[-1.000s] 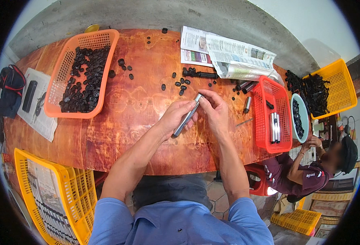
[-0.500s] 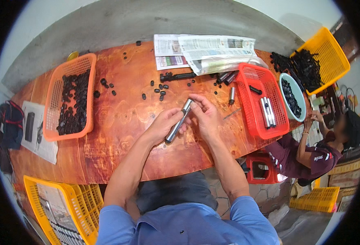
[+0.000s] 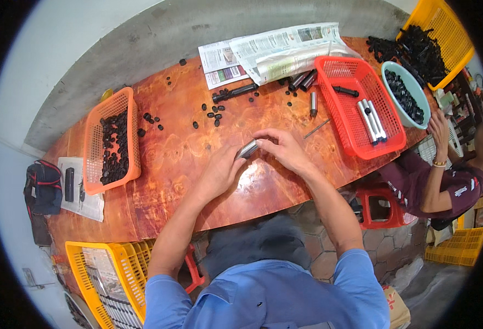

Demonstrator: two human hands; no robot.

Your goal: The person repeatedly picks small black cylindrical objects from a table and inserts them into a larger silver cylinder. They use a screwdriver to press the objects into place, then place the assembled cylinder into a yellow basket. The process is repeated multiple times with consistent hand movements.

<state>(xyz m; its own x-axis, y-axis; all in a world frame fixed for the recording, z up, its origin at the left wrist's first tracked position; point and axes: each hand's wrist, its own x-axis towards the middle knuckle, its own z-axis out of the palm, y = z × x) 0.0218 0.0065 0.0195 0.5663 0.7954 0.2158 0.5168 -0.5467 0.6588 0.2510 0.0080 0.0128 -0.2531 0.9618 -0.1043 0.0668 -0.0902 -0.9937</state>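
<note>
Wooden surface (image 3: 170,153) carried loose black pieces (image 3: 210,115), seemingly unused; silver tube (image 3: 247,149), apparently unfinished, gripped above it by left hand (image 3: 222,169) and right hand (image 3: 285,149); other tubes (image 3: 377,122) in red basket (image 3: 356,149) looked done

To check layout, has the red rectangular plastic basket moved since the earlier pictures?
No: relative to the brown wooden table, the red basket stays put; the view shifted.

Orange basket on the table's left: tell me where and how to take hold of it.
Probably best gripped by the right-hand long rim of the orange basket, coming from the right and above: that rim is raised, bare and faces the person, and the black parts lie below it.
</note>
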